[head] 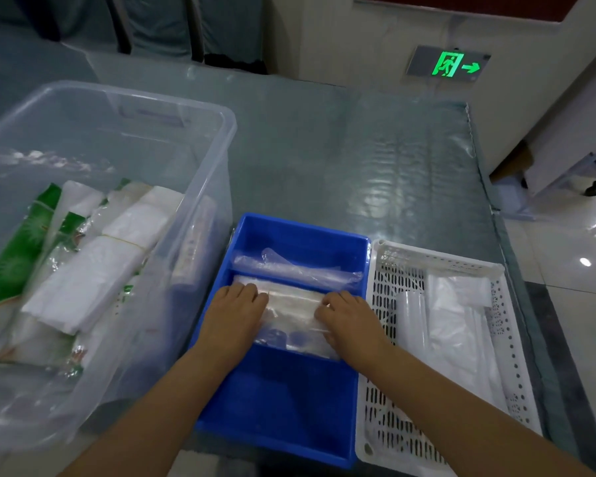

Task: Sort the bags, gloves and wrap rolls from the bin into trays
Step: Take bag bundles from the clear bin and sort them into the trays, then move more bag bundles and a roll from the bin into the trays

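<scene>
A blue tray [283, 401] sits in front of me. Inside it lies a clear plastic pack [291, 316], with my left hand [234, 311] pressed on its left end and my right hand [350, 320] on its right end. Behind the pack a clear wrap roll [296, 268] lies across the tray's far side. To the left stands a large clear bin [172, 108] holding white folded bags [93, 277] and green-printed packets [18, 249]. To the right, a white perforated tray [516, 383] holds white bags [458, 318].
The trays and bin rest on a grey-green table [358, 149] covered with a shiny plastic sheet. The table's right edge [496, 215] drops to a tiled floor. A green exit sign [448, 64] glows on the far wall.
</scene>
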Tool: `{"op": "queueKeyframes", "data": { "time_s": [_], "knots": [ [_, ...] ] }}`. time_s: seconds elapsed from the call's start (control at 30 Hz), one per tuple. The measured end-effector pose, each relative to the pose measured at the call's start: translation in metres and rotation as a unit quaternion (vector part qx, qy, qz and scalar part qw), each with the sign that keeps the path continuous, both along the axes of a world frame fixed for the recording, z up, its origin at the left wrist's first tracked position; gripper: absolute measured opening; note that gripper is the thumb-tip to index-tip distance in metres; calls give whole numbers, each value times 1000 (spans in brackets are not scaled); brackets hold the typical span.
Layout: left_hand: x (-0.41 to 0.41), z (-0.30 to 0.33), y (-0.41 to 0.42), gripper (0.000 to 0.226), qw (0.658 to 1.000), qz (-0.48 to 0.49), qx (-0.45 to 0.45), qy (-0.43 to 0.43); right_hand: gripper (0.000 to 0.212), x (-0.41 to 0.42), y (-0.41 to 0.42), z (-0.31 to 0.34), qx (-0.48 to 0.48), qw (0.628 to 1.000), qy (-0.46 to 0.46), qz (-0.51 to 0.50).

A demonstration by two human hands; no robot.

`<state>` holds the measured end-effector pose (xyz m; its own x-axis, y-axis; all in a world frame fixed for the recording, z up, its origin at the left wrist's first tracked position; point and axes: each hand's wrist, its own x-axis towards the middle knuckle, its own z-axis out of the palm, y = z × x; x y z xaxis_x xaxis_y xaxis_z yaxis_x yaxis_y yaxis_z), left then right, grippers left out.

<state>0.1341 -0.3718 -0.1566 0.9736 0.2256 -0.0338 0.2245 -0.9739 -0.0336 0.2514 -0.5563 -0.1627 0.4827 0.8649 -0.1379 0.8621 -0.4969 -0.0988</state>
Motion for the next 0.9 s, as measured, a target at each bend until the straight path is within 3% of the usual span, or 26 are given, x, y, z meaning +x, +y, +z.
{"op": "queueKeyframes", "data": {
  "time_s": [0.13,0.23,0.37,0.43,0.5,0.63,0.77,0.9],
  "knots": [
    [-1,16,-6,33,996,61,16,70,35,5,-2,12,-15,999,5,52],
    [2,54,-18,20,993,101,13,54,43,10,0,41,8,996,55,70],
    [1,121,-23,16,992,116,34,-41,31,18,21,91,113,989,62,76],
    [-11,160,-12,9,983,90,75,-141,24,17,38,117,159,983,29,88],
    [-27,183,8,13,970,70,108,-207,16,10,58,141,217,971,-4,101],
    [-70,212,64,11,958,86,121,-245,12,-16,102,173,308,942,-43,126],
    [-112,212,139,10,956,152,113,-224,22,-50,153,187,319,938,-29,133],
    [-149,199,215,15,958,183,95,-200,19,-90,219,187,279,956,-1,94]
  ]
}}
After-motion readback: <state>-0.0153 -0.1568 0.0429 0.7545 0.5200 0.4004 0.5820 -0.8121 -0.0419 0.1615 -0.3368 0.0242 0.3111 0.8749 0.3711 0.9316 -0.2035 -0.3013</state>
